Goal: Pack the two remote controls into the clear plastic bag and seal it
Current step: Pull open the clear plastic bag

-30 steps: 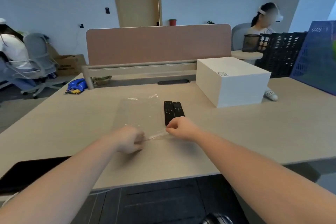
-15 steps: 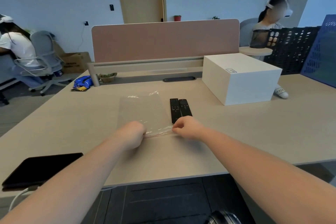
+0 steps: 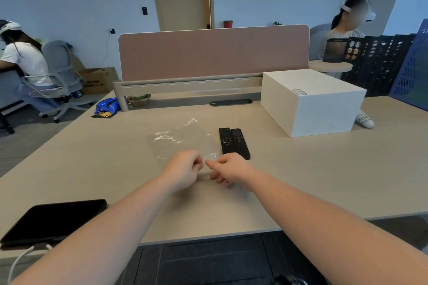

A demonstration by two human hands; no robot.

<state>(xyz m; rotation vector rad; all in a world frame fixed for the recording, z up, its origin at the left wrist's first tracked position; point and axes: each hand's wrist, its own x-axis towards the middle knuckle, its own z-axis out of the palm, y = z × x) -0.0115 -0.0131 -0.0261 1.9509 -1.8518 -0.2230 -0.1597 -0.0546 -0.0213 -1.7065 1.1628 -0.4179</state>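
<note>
Pinching the near edge of the clear plastic bag (image 3: 180,143) with both hands close together, fingertips almost meeting over the desk (image 3: 301,169). Left hand (image 3: 184,169) curled, thumb and forefinger closing on the bag's near lip; right hand (image 3: 228,168) likewise nipping the same lip just beside it, remaining fingers hanging loosely underneath. Bunching a small fold of film up between the two pinches. Lying mostly flat beyond the hands, the rest of the bag, with crinkles catching light along its far edge and the far corner lifting slightly.

Resting side by side and touching, just right of the bag, the two black remote controls: left remote (image 3: 225,140) and right remote (image 3: 240,143), both flat on the desk, long axes pointing away, neither inside the bag. Almost reaching the right hand's knuckles, their near ends.

Sitting further right and back, well apart from the hands, a white box (image 3: 312,102). Lying at the near left corner, a dark tablet (image 3: 53,220) with a white cable plugged in. Standing across the far side, a pink divider panel (image 3: 213,53)
</note>
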